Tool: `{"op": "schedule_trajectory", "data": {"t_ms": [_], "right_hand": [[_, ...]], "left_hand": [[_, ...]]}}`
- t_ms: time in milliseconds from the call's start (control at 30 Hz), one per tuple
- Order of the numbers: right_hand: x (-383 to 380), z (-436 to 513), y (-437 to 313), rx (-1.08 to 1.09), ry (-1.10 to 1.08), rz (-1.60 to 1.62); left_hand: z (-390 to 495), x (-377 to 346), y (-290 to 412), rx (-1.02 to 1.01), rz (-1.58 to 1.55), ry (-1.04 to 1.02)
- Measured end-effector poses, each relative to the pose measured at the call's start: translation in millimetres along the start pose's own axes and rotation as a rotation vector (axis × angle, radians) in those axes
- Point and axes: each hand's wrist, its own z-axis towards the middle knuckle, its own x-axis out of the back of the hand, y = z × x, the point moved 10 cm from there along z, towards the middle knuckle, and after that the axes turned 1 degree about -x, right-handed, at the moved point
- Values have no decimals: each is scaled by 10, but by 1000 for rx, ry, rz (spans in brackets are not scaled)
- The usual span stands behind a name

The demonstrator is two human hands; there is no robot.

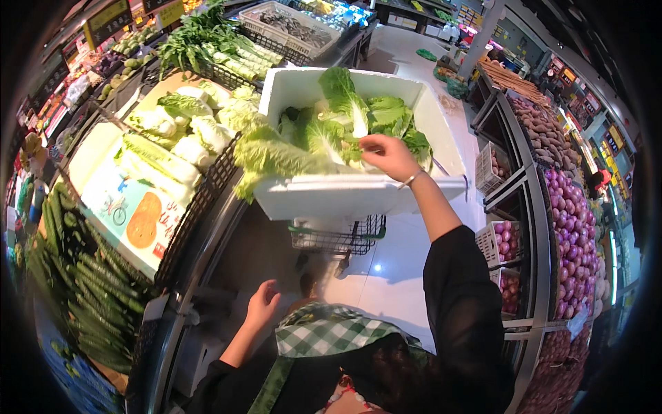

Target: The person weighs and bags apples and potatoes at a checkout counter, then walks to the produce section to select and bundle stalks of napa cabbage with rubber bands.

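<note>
A white foam box [434,111] stands before me on a wire shopping cart [339,235], with loose green cabbage leaves [385,111] inside. My right hand [390,155] is over its near rim, fingers curled. Just beyond the fingertips, the white base of an upright leaf [345,95] comes close. Whether they grip it is unclear. A large pale leaf [274,152] hangs over the box's left near corner. My left hand [264,302] hangs low beside my checked apron [336,334], empty, its fingers loosely bent and apart.
Left of the box, a display stand holds napa cabbages [201,134], a printed carton [139,212] and cucumbers [98,290]. Leafy stalks [227,52] lie farther back. Along the right, a rack bears red onions [569,238] and brown root vegetables [543,129]. Tiled floor [398,253] runs between.
</note>
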Motion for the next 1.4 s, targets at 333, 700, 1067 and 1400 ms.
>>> {"op": "schedule_trajectory", "data": {"t_ms": [333,700,1067,1400], "right_hand": [[-1372,599,1238,-109,-1134,-357],[-1302,657,951,111,-969,-102],[-194,1049,1138,-411,-635,1103],[165,871,1105,-429,-430,1376]], "left_hand": [[1526,204,1136,-26,-159,-30],[1432,519,1643,67,-174,227],[2337,283,3104,-284,-276,-26],[3308,-461,3548,-289,-253,-97]]}}
